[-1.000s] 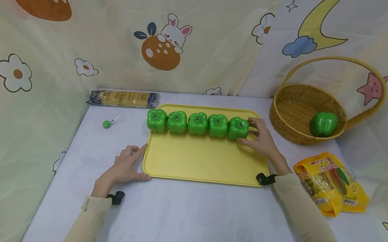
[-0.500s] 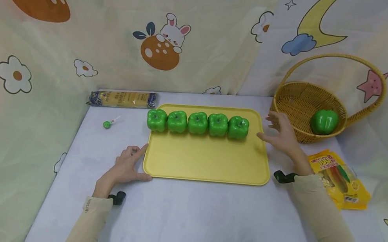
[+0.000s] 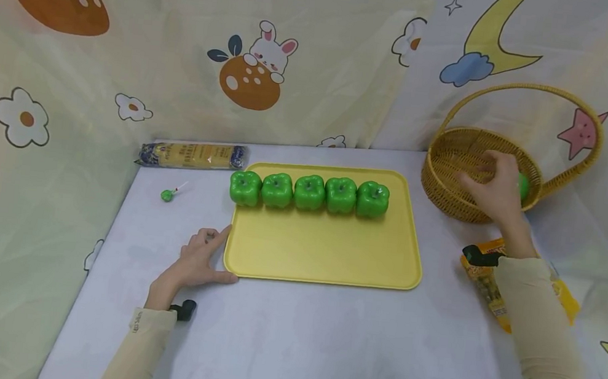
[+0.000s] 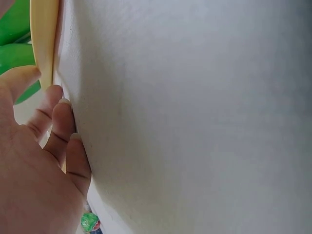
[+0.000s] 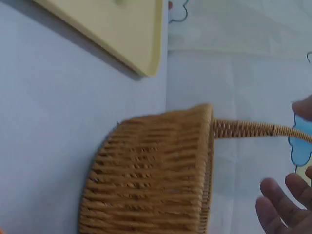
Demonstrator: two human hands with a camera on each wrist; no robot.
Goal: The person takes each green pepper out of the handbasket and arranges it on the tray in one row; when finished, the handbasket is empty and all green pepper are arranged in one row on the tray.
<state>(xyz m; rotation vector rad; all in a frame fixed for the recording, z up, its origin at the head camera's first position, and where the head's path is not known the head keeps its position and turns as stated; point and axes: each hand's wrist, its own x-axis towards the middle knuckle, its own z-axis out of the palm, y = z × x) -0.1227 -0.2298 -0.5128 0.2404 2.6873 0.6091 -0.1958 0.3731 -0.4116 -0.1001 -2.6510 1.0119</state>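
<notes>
Several green bell peppers [image 3: 309, 192] stand in a row along the far side of a yellow tray [image 3: 326, 247]. My left hand [image 3: 196, 261] rests at the tray's near left corner, thumb and index finger touching its rim. In the left wrist view, that hand's other fingers [image 4: 63, 122] lie loosely bent beside the rim. My right hand [image 3: 499, 188] is above the wicker basket [image 3: 442, 195], fingers apart and nothing between them. Behind it, one more green bell pepper [image 3: 522, 186] inside the basket is mostly hidden. The right wrist view shows the basket's side [image 5: 146, 175] and the spread fingertips [image 5: 273, 195].
A long plastic-wrapped packet [image 3: 193, 155] lies at the back left, with a green lollipop [image 3: 167, 195] in front of it. The right forearm partly covers a yellow snack bag [image 3: 493, 296]. The basket's tall handle [image 3: 537, 87] arches over it. A printed curtain hangs behind.
My right hand has let go of the rightmost pepper in the row and moved right, over the basket. The left hand and the row of peppers have stayed in place.
</notes>
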